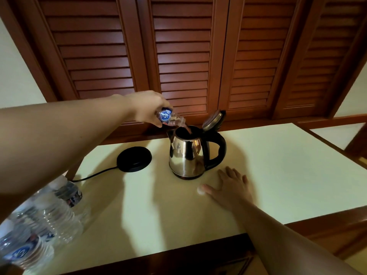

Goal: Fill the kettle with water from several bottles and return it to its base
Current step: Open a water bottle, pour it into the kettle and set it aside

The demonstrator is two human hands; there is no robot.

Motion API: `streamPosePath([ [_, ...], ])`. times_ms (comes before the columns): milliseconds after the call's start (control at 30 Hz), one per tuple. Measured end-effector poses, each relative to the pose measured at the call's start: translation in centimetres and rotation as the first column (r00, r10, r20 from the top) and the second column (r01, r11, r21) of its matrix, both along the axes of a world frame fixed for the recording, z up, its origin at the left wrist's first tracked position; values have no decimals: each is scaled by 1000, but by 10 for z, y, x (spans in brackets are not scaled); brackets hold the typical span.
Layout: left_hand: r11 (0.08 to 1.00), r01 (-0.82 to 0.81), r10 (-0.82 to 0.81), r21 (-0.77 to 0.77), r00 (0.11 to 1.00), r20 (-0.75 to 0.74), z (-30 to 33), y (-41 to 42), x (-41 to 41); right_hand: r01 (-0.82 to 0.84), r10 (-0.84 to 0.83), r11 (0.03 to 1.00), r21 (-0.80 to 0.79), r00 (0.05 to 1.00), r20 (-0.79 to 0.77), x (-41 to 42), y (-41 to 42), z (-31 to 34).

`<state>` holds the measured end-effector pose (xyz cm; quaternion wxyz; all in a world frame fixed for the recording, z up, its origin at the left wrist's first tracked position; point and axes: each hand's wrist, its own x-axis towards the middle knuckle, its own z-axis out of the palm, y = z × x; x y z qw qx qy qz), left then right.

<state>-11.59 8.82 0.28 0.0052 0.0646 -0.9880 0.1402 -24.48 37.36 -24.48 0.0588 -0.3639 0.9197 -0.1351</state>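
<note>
Pouring under way: left hand (148, 105), fingers wrapped round a tilted water bottle (168, 118), sends water into the open mouth of the steel kettle (187, 155), lid (213, 120) flipped back. Kettle stands on the surface (278, 165), off its black base (134, 159), which sits just left. Right hand (231, 185) lies flat, fingers spread, holding nothing, beside a white cap (200, 190). More bottles (49, 215) wait near left; some look empty. Fill level hidden. Left to do: probably further bottles, closing the lid, return to base.
</note>
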Motion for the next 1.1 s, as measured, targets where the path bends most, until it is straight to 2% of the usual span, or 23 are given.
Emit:
streamPosePath([
  [333,999,-9,9,36,1000,15,8,7,-15,9,-9,1000,-28,1000,-10,2,1,1],
  [433,999,33,-33,2,999,29,12,10,-18,10,-11,1000,-30,1000,-19,2,2,1],
  [700,961,167,-155,-219,985,72,32,22,-28,38,-38,996,-77,999,12,3,1,2],
  [800,958,158,-155,-241,987,35,32,23,-29,52,-49,993,-107,999,24,3,1,1],
  [867,978,115,-123,-176,992,-38,25,19,-24,54,-51,991,-120,998,21,2,1,1],
  [967,999,25,-20,32,987,-162,7,14,-9,80,-80,984,-161,997,3,1,2,1],
  [1100,941,-31,157,338,923,-353,-26,15,16,17,-18,993,-120,1000,-11,6,-2,10],
])
